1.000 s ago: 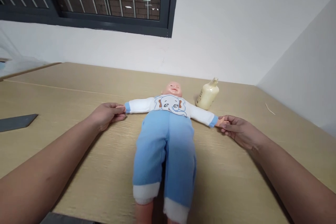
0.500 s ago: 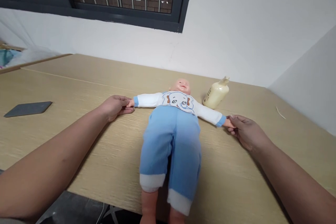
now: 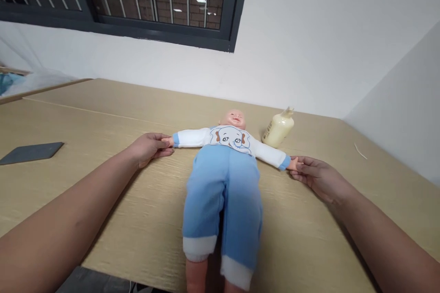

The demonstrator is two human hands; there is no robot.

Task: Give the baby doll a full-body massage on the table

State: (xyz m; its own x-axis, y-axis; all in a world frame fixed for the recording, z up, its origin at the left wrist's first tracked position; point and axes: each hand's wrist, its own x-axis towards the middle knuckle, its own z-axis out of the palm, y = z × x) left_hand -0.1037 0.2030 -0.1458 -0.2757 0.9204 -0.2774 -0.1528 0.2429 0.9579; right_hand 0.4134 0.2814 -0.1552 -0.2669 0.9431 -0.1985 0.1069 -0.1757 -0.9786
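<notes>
A baby doll (image 3: 225,183) lies on its back on the wooden table (image 3: 144,219), head toward the wall and arms spread wide. It wears blue trousers with white cuffs and a white top with an elephant face. My left hand (image 3: 151,149) is closed around the doll's hand on the left side of the view. On the opposite side, my right hand (image 3: 314,176) pinches the doll's other hand between thumb and fingers. The lower ends of the doll's legs run out of view at the bottom.
A cream pump bottle (image 3: 279,129) stands beside the doll's head, to the right. At the far left lies a dark flat rectangular object (image 3: 32,153). A thin pale strip (image 3: 360,151) rests on the right. Behind the table are a white wall and a barred window (image 3: 154,0).
The whole scene sits slightly lower and a little to the left as the head view tilts. Both hands keep hold of the doll's hands, its arms still outstretched.
</notes>
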